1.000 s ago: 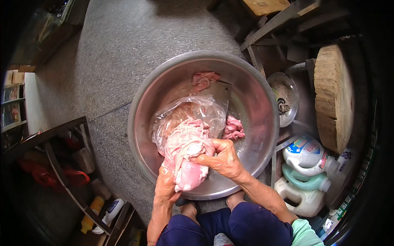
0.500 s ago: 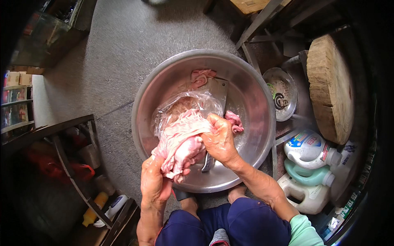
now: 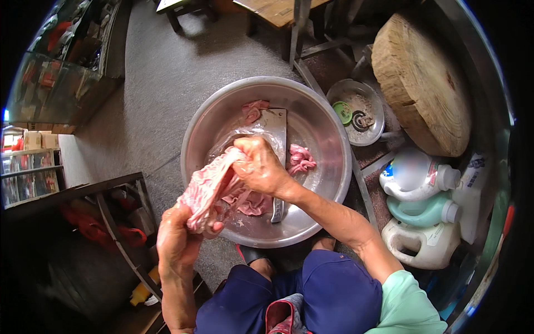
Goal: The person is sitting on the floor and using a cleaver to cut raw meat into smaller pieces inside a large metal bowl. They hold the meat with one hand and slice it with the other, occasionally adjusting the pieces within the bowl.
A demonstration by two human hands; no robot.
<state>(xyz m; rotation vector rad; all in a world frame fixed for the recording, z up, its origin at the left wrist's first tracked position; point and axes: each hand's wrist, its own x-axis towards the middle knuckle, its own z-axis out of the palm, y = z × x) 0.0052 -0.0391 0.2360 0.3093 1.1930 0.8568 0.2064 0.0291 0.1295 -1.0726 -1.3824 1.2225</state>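
Observation:
A wrinkled pink animal stomach (image 3: 207, 182) is stretched between my hands over the left side of a wide metal basin (image 3: 338, 142). My left hand (image 3: 179, 234) grips its lower end, just outside the basin's near-left rim. My right hand (image 3: 262, 170) is closed on the upper end, knuckles up. In the basin lies a cleaver (image 3: 278, 119), its handle toward me, its blade partly behind my right hand. Clear plastic film (image 3: 236, 135) shows beyond that hand. Pink meat pieces lie at the far side (image 3: 254, 111), right of the blade (image 3: 301, 160) and below my hands (image 3: 254, 204).
Right of the basin stand a bowl (image 3: 374, 99) of pale grains, a thick round wooden chopping block (image 3: 420, 83) and several plastic jugs (image 3: 420, 242). A dark shelf (image 3: 72, 195) is at the left. Wooden stools (image 3: 272, 11) stand beyond, on the grey floor (image 3: 167, 83).
My hands have moved left over the basin, and the stomach is now pulled longer between them. A meat piece below them has come into sight. The whole view has shifted.

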